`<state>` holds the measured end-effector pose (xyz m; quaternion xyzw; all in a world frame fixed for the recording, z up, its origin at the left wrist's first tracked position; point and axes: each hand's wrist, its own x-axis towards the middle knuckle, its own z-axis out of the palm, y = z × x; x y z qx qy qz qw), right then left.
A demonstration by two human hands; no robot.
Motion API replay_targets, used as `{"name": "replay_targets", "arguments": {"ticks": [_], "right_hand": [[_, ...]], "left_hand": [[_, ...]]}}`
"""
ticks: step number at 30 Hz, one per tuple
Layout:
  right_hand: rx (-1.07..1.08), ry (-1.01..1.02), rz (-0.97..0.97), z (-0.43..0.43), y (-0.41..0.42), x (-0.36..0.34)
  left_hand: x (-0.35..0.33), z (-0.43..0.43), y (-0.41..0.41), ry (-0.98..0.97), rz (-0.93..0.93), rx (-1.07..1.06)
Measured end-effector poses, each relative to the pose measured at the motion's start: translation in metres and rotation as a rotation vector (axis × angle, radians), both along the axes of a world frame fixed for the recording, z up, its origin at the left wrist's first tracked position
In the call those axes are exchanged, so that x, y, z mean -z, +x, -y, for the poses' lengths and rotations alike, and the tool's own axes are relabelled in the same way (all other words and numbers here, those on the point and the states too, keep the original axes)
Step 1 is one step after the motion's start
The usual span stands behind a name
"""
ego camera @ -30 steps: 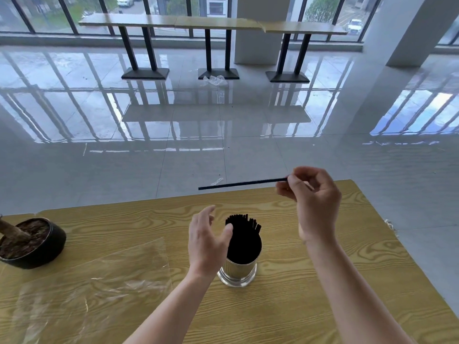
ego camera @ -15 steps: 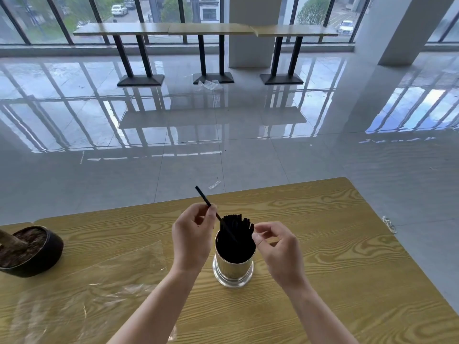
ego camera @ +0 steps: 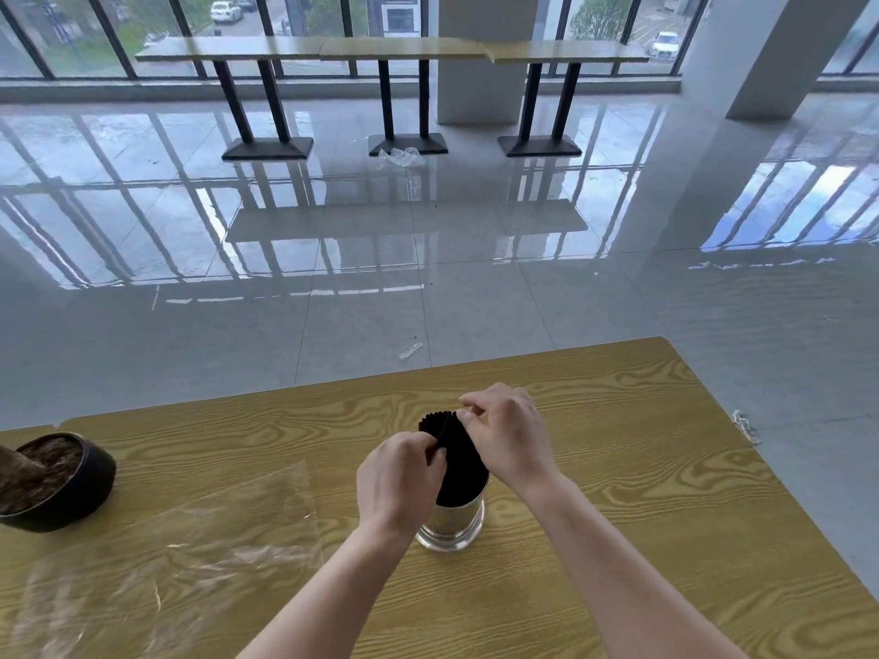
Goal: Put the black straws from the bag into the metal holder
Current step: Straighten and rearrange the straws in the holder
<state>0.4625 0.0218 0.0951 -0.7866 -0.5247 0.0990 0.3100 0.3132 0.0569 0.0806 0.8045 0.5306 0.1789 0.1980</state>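
A shiny metal holder (ego camera: 452, 525) stands upright on the wooden table (ego camera: 642, 492), packed with a bundle of black straws (ego camera: 456, 449) whose tops stick out above its rim. My left hand (ego camera: 399, 478) is at the holder's left side, its fingertips pinched against the straws. My right hand (ego camera: 509, 435) is at the upper right, thumb and fingers pressing the straw tops. The clear plastic bag (ego camera: 190, 544) lies flat on the table to the left and looks empty.
A dark round pot (ego camera: 62, 478) with soil and a stem sits at the table's left edge. The table's far edge and right edge drop to a glossy tiled floor. Bits of plastic litter lie on the floor; long tables stand by the windows.
The single straw went from my right hand to my left and down into the holder. Both hands closed in on the bundle of straws.
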Motion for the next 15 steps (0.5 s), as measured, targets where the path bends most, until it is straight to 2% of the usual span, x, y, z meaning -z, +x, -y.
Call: {"name": "replay_targets", "arguments": {"ticks": [7, 15], "right_hand": [[0.021, -0.035, 0.003, -0.005, -0.004, 0.000], [-0.009, -0.016, -0.181, 0.005, 0.006, 0.004]], "left_hand": [[0.003, -0.002, 0.004, -0.026, -0.053, -0.038], [0.009, 0.002, -0.006, 0.004, 0.161, -0.142]]}}
